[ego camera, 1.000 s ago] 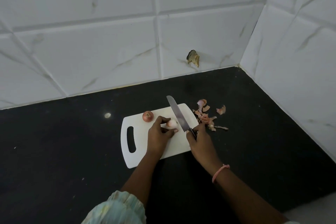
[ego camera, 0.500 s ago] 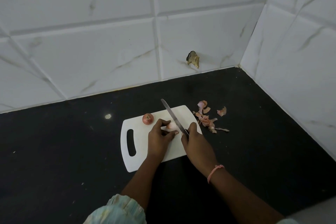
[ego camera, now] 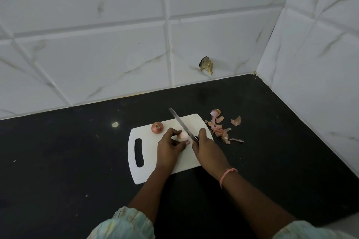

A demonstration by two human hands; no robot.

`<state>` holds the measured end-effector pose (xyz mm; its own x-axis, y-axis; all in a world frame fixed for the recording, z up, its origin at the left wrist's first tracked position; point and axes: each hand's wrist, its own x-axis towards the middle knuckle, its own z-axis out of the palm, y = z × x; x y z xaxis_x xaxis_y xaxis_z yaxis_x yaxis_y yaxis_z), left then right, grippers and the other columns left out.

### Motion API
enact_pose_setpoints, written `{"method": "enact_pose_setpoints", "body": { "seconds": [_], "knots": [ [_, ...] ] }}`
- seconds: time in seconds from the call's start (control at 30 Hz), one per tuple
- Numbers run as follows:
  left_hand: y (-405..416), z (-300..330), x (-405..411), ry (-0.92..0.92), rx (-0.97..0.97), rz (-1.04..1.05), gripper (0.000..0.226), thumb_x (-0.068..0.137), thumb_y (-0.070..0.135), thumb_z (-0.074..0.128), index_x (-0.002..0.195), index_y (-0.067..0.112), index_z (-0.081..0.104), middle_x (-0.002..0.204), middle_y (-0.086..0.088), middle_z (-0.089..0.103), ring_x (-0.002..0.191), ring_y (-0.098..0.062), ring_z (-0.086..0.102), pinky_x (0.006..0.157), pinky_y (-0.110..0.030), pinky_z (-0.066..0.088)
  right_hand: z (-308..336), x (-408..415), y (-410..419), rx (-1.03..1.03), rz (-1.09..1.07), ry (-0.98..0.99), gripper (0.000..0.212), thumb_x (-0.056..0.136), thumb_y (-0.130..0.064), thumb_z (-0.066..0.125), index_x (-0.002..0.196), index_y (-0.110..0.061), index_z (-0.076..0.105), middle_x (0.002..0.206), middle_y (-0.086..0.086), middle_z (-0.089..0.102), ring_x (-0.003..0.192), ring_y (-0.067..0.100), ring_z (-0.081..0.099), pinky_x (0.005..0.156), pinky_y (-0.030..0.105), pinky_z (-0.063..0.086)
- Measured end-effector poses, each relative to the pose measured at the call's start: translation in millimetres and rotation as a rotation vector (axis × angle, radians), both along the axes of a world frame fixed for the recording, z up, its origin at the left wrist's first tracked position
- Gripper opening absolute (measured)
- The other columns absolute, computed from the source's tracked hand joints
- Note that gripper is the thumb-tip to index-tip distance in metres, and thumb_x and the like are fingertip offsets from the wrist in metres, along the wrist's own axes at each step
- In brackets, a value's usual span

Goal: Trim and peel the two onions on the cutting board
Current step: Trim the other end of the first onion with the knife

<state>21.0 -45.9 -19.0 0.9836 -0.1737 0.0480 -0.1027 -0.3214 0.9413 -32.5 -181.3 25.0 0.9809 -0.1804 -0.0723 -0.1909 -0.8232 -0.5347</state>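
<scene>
Hands meet over the middle of the white cutting board [ego camera: 186,163], which lies on the black counter [ego camera: 58,170] with its handle slot toward the left. The left hand [ego camera: 169,150] curls thumb and fingers round a pale, peeled onion [ego camera: 183,135], pinning it on the board. The right hand [ego camera: 207,151] grips the handle of a knife [ego camera: 181,124]; the handle is mostly hidden inside the fist. The blade runs up and to the left from that hand, crossing just over the right side of the peeled onion, its tip reaching past the board's far edge. The blade seems to touch the onion, though from this angle one cannot be sure whether it has bitten in.

A second onion [ego camera: 157,127], still in its reddish-brown skin, sits on the board near the far edge, just left of the left hand and apart from it. Scraps of pinkish onion skin [ego camera: 220,129] lie scattered on the counter just off the board's right side, with one loose piece a little farther right.

A pink band [ego camera: 226,175] circles the right wrist, and pale green sleeves [ego camera: 124,225] show at the bottom of the view. White marbled tiles [ego camera: 97,54] cover the walls behind and to the right, with a chipped brownish hole [ego camera: 206,64] low in the back wall. A small pale spot [ego camera: 115,124] marks the counter left of the board.
</scene>
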Motion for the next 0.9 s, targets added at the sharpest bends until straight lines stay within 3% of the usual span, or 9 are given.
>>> {"method": "enact_pose_setpoints", "body": {
  "seconds": [0.13, 0.27, 0.5, 0.6, 0.7, 0.8, 0.9],
  "knots": [
    [0.8, -0.3, -1.8, 0.0, 0.002, 0.014, 0.032, 0.08, 0.014, 0.081, 0.097, 0.027, 0.057, 0.095, 0.022, 0.065, 0.074, -0.003, 0.065, 0.068, -0.015, 0.052, -8.5, -0.3, 3.1, -0.025, -0.012, 0.038, 0.023, 0.1, -0.031, 0.041, 0.116, -0.016, 0.032, 0.087, 0.006, 0.064, 0.073, 0.021, 0.063, 0.059, 0.036, 0.05],
    [0.6, -2.7, -1.4, -0.007, 0.025, 0.051, 0.036, 0.08, 0.025, 0.081, 0.102, 0.029, 0.053, 0.089, 0.011, 0.067, 0.067, -0.008, 0.066, 0.066, -0.024, 0.054, -12.8, -9.4, -5.1, -0.022, -0.156, -0.042, 0.024, 0.1, -0.031, 0.04, 0.117, -0.014, 0.034, 0.086, 0.004, 0.066, 0.075, 0.023, 0.066, 0.054, 0.033, 0.045],
    [0.2, -2.7, -4.6, -0.106, 0.003, 0.058, 0.049, 0.079, 0.018, 0.078, 0.121, 0.029, 0.054, 0.11, 0.014, 0.057, 0.078, -0.006, 0.065, 0.071, -0.019, 0.054, -2.3, -12.2, -44.6, -0.031, -0.329, -0.142, 0.019, 0.097, -0.024, 0.05, 0.111, -0.02, 0.039, 0.085, -0.002, 0.064, 0.075, 0.016, 0.065, 0.059, 0.032, 0.051],
    [1.0, -3.8, -4.2, -0.148, 0.021, 0.042, 0.037, 0.084, 0.024, 0.076, 0.117, 0.028, 0.059, 0.115, 0.017, 0.054, 0.089, -0.006, 0.064, 0.075, -0.026, 0.058, 0.8, -15.2, -49.3, 0.009, -0.36, -0.135, 0.021, 0.096, -0.019, 0.052, 0.111, -0.02, 0.038, 0.081, -0.002, 0.062, 0.07, 0.012, 0.063, 0.06, 0.031, 0.052],
    [0.1, -3.3, -4.9, -0.13, 0.015, 0.035, 0.031, 0.087, 0.04, 0.072, 0.114, 0.033, 0.059, 0.112, 0.019, 0.06, 0.086, -0.007, 0.063, 0.072, -0.026, 0.056, 3.3, -17.5, -49.6, 0.078, -0.379, -0.184, 0.025, 0.096, -0.019, 0.055, 0.113, -0.021, 0.037, 0.077, -0.006, 0.06, 0.065, 0.007, 0.059, 0.056, 0.027, 0.048],
    [0.3, 0.9, -5.2, -0.088, -0.037, 0.081, 0.031, 0.087, 0.035, 0.074, 0.113, 0.028, 0.059, 0.108, 0.016, 0.065, 0.09, -0.005, 0.063, 0.073, -0.016, 0.051, 5.6, -14.2, -50.8, 0.236, -0.363, -0.14, 0.022, 0.097, -0.025, 0.054, 0.112, -0.022, 0.038, 0.081, -0.009, 0.06, 0.076, 0.013, 0.063, 0.067, 0.034, 0.051],
    [4.1, 1.4, -4.0, -0.008, -0.125, 0.126, 0.04, 0.087, 0.024, 0.075, 0.118, 0.021, 0.05, 0.112, 0.013, 0.063, 0.095, -0.005, 0.066, 0.077, -0.018, 0.054, 0.3, -11.9, -47.7, 0.31, -0.329, -0.073, 0.02, 0.097, -0.03, 0.053, 0.113, -0.023, 0.042, 0.09, -0.006, 0.063, 0.086, 0.013, 0.064, 0.072, 0.034, 0.053]
  ]
}}
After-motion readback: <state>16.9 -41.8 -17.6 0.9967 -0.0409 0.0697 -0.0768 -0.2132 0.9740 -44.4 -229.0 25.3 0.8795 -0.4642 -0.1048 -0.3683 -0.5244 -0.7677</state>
